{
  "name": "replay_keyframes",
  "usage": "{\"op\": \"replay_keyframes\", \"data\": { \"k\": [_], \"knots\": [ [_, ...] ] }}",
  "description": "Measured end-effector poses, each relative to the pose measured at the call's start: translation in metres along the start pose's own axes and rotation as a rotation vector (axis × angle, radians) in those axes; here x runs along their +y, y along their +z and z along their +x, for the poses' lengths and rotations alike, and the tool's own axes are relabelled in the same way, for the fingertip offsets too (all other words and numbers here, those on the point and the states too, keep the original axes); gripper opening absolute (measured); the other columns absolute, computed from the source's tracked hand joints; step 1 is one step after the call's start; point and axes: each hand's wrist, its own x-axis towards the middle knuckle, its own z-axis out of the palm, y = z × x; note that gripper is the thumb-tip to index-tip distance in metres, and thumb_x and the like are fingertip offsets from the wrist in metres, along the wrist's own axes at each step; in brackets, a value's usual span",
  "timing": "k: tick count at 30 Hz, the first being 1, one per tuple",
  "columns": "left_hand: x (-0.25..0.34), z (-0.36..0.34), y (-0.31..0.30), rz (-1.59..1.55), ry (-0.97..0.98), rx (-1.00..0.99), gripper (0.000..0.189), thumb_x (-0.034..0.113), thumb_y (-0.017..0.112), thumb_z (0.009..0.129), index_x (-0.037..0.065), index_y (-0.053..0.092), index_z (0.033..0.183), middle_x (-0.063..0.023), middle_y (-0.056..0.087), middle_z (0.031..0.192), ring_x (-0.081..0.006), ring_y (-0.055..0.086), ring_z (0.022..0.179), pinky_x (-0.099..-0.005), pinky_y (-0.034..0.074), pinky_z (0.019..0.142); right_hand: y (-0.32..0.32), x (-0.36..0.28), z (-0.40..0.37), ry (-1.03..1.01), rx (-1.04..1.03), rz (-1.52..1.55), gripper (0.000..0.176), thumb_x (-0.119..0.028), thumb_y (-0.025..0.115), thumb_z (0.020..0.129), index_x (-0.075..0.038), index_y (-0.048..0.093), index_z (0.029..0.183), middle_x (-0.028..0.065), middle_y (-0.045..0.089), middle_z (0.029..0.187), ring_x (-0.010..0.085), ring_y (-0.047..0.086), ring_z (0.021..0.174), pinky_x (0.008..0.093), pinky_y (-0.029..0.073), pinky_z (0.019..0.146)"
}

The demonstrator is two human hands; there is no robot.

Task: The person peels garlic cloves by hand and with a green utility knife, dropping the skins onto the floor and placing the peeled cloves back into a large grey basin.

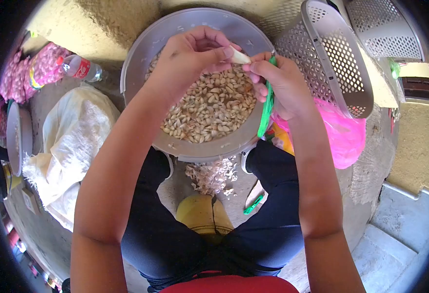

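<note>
Over a wide grey basin [209, 152], my left hand [195, 51] pinches a pale garlic clove [239, 57] between thumb and fingertips. My right hand [280, 80] is closed around a green-handled knife [268, 105], its handle pointing down toward me. The right thumb and fingertips also meet the near end of the clove; the blade is mostly hidden there. Beneath both hands, many garlic cloves [212, 110] lie in the basin.
Garlic peelings [212, 177] and a second green knife [253, 205] lie on the floor between my legs. A white sack [75, 141], a plastic bottle [80, 68] and net bags of garlic [43, 66] are at left. Perforated crates [329, 53] and a pink bag [339, 132] stand right.
</note>
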Motion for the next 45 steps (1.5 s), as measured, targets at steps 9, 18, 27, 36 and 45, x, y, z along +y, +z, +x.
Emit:
{"op": "replay_keyframes", "data": {
  "k": [9,18,27,36,45],
  "knots": [
    [0.004,0.002,0.003,0.162,0.090,0.061,0.009,0.000,0.057,0.077,-0.002,0.055,0.085,-0.0100,0.060,0.088,-0.0124,0.058,0.080,-0.0222,0.048,0.070,-0.002,-0.004,0.001,-0.253,0.138,-0.472,0.021,-0.020,0.065,0.070,-0.003,0.065,0.082,0.0025,0.058,0.060,0.0084,0.050,0.050,0.0235,0.040,0.046],
    [-0.003,0.002,0.001,0.291,0.147,0.047,0.006,-0.001,0.056,0.078,0.001,0.055,0.083,-0.0097,0.061,0.089,-0.0143,0.057,0.088,-0.0241,0.046,0.075,0.000,0.002,0.002,-0.394,0.243,-0.803,0.022,-0.022,0.064,0.068,-0.003,0.064,0.079,0.0141,0.060,0.063,0.0255,0.059,0.058,0.0325,0.045,0.057],
    [-0.001,0.000,0.001,0.365,0.127,-0.010,0.005,0.001,0.056,0.079,0.000,0.056,0.084,-0.0103,0.061,0.091,-0.0098,0.055,0.083,-0.0227,0.043,0.074,-0.006,0.002,-0.001,-0.366,0.115,-0.756,0.019,-0.019,0.059,0.071,-0.001,0.061,0.079,0.0114,0.058,0.060,0.0217,0.057,0.053,0.0298,0.044,0.051],
    [-0.005,-0.001,0.004,0.002,-0.021,-0.037,0.009,0.007,0.057,0.080,0.001,0.057,0.087,-0.0119,0.060,0.095,-0.0148,0.057,0.087,-0.0251,0.046,0.080,-0.005,0.001,-0.002,-0.035,-0.045,0.120,0.008,-0.009,0.058,0.071,-0.002,0.054,0.073,0.0004,0.048,0.058,0.0064,0.040,0.041,0.0203,0.031,0.038],
    [-0.016,-0.004,0.010,-0.253,-0.069,0.038,0.015,0.004,0.057,0.080,0.000,0.054,0.094,-0.0126,0.058,0.098,-0.0158,0.057,0.090,-0.0236,0.047,0.080,0.003,0.015,0.003,-0.020,0.081,0.087,0.012,-0.014,0.058,0.071,-0.003,0.053,0.070,0.0020,0.049,0.058,0.0104,0.044,0.044,0.0250,0.035,0.041]
  ]
}}
